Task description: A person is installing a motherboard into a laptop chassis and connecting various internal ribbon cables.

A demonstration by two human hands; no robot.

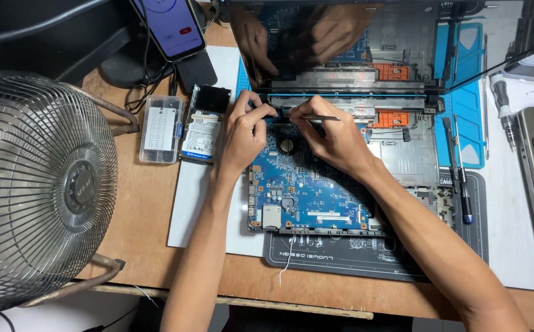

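Observation:
An opened laptop lies before me with its blue motherboard (316,197) bared and its dark screen (365,43) raised at the back. My left hand (245,132) pinches a small part at the board's far left edge, near the hinge. My right hand (334,135) grips thin metal tweezers (319,117) whose tips point left toward my left fingers. Both hands meet at the board's back edge, and the spot under the fingertips is hidden. The screen mirrors both hands.
A wire-caged fan (33,184) fills the left. A hard drive (202,129) and a clear screw box (160,129) lie left of the laptop. A phone (168,24) stands at the back. Screwdrivers (461,178) rest on the blue mat (470,123) at right.

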